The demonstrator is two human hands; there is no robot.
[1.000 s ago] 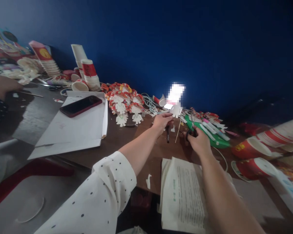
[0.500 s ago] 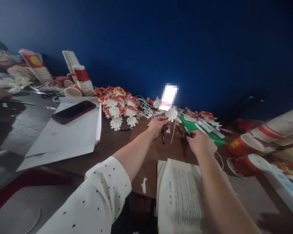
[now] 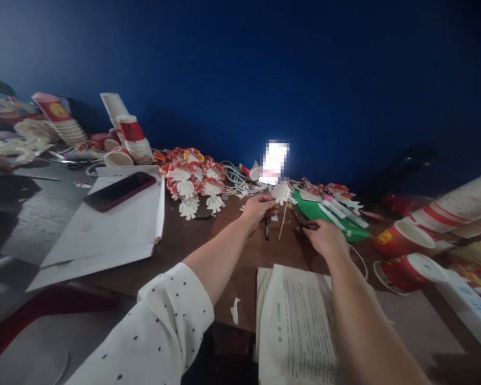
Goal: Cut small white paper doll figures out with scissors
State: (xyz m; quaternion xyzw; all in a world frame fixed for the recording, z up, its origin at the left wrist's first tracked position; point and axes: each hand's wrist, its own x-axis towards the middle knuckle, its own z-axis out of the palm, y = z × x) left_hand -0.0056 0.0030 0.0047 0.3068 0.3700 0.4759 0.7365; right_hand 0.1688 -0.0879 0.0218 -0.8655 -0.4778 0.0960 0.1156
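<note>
My left hand [image 3: 258,210] pinches a small white paper cutout [image 3: 281,193] shaped like a doll's body, held up over the table. Closed around the dark handles of a pair of scissors [image 3: 303,223], my right hand [image 3: 325,236] is a short way to the right of the cutout. The blades point up and away from me and are hard to make out. Below the cutout lie a thin wooden stick [image 3: 282,223] and a dark pen [image 3: 266,231]. Left of my hands is a pile of paper dolls [image 3: 192,179] with red and yellow frilled edges.
A lit phone [image 3: 274,160] stands against the blue wall. Markers [image 3: 339,207] lie on a green sheet [image 3: 355,231]. An open book [image 3: 296,321] is near me. Left are white cardboard [image 3: 104,235], a dark phone [image 3: 120,191] and stacked paper cups [image 3: 134,139]; more red cups [image 3: 401,238] stand right.
My right hand with the scissors has shifted slightly left, nearer the cutout. The cutout sits a little lower in view, and my left hand keeps its pinch.
</note>
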